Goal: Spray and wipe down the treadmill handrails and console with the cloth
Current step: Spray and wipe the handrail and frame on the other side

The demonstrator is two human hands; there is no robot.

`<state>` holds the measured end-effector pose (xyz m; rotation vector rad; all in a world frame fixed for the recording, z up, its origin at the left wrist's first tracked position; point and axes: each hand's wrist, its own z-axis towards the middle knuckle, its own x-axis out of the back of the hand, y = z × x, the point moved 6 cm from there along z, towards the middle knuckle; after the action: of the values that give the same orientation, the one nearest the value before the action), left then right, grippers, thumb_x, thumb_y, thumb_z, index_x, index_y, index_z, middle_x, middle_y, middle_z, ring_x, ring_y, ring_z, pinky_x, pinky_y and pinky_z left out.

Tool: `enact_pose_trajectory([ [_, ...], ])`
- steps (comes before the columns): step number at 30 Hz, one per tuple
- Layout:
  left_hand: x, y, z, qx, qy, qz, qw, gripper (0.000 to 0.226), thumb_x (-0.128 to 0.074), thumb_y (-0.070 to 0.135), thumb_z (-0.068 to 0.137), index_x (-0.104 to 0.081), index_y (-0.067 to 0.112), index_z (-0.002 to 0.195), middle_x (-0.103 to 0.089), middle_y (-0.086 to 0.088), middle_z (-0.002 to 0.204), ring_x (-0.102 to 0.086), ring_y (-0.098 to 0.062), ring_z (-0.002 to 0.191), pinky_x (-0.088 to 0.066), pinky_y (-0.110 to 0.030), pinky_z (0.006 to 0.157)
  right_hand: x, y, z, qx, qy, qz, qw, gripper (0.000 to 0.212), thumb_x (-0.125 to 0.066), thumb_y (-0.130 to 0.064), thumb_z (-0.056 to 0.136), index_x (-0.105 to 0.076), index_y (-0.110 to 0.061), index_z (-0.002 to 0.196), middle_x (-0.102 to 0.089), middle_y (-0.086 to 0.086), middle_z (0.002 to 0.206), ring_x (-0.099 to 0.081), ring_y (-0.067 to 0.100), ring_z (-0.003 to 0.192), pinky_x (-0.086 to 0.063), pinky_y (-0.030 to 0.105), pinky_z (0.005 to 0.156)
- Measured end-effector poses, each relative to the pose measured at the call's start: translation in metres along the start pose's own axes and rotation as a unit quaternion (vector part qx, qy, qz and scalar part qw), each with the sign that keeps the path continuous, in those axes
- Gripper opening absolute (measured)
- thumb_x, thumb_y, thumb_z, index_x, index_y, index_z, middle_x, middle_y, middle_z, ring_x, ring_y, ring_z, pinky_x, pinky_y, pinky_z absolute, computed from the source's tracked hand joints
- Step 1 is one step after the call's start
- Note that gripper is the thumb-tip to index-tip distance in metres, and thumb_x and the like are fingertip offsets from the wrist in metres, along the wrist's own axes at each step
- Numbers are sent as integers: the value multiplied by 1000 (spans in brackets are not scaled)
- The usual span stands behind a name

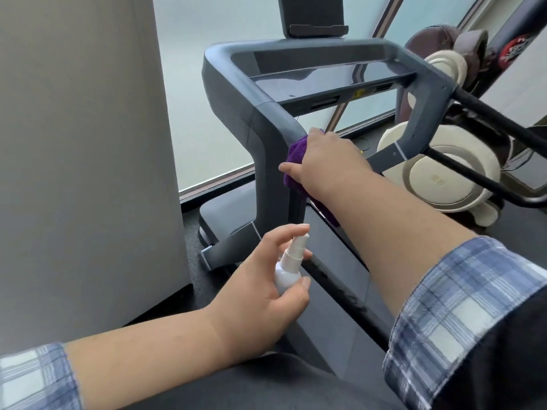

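A dark grey treadmill frame [266,137] fills the middle of the view, with its console bar [319,72] across the top and a screen [310,13] above it. My right hand [322,161] holds a bunched purple cloth [294,156] against the inner side of the left upright, just below the bend of the handrail. Lower down, my left hand [266,279] grips a small white spray bottle [81,264]. Its nozzle points up toward the upright, and my index finger rests over the top of the pump. The treadmill deck [334,261] lies below both arms.
A broad grey-white pillar [83,158] stands close on the left. Frosted windows [207,99] run behind the treadmill. At the right a cream and brown massage chair [438,179] sits behind black metal bars [488,113]. Dark floor [195,241] shows between the pillar and the treadmill base.
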<state>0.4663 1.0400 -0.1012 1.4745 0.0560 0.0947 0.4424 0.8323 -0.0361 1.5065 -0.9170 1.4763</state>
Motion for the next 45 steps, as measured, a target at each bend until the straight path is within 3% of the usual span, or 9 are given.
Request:
enact_pose_trajectory([
  [8,1,-1,0,-8,6,14,1000,60,-59,17,84,-40,58,123,-57,21,107,-49,-1,58,-45,-16,65,6,58,-60,-33,-31,81,996,77,-62,-78,73,-50,-25,127,-64,4,117,-62,30,106,-50,40,83],
  [15,20,-7,4,-20,44,46,998,61,-59,18,84,-38,58,125,-59,17,109,-57,-5,88,-41,-9,78,3,33,-49,-62,11,-85,994,87,-67,-77,71,-47,-12,125,-59,14,121,-61,36,110,-48,40,78],
  [22,0,-17,6,27,-16,32,999,59,-59,21,83,-39,62,121,-56,24,107,-58,-16,78,-51,-24,74,1,-4,-22,-12,49,-100,994,83,-67,-68,80,-42,-10,134,-53,15,127,-55,36,115,-49,45,83],
  [24,-6,-18,4,27,-29,24,999,59,-59,20,83,-40,61,122,-57,24,107,-56,-11,75,-51,-25,74,3,-1,-22,5,49,-76,996,82,-67,-69,78,-43,-13,133,-55,13,126,-56,35,114,-49,44,86],
  [27,-10,-15,6,11,-38,30,999,61,-60,19,84,-40,61,123,-56,22,107,-57,-6,81,-50,-21,77,9,18,-31,-2,-2,-1,1000,82,-67,-75,72,-46,-20,129,-59,6,118,-59,31,107,-49,40,83],
  [30,-17,-15,7,16,-65,20,998,62,-60,15,87,-39,61,123,-56,22,108,-53,-3,71,-49,-21,72,17,46,-47,-43,-87,39,994,75,-66,-80,66,-54,-24,115,-63,-1,103,-60,24,93,-52,36,81],
  [33,-18,-19,6,19,-80,16,996,61,-59,19,84,-39,62,122,-55,23,108,-56,-12,79,-51,-23,75,17,59,-61,-64,-119,28,990,77,-67,-78,66,-52,-22,118,-60,-2,101,-58,23,91,-49,35,76],
  [39,1,-28,16,24,-40,14,999,59,-59,22,83,-38,61,123,-56,21,108,-57,-9,84,-49,-19,78,3,27,-49,-52,44,-93,993,70,-68,-67,76,-47,-17,120,-60,12,117,-61,36,106,-49,41,78],
  [45,0,-25,17,23,-48,15,998,59,-59,22,83,-39,61,123,-56,23,107,-58,-6,90,-48,-17,81,-4,-8,-23,-5,92,-151,984,71,-68,-53,86,-40,-10,135,-54,16,129,-56,36,113,-49,45,86],
])
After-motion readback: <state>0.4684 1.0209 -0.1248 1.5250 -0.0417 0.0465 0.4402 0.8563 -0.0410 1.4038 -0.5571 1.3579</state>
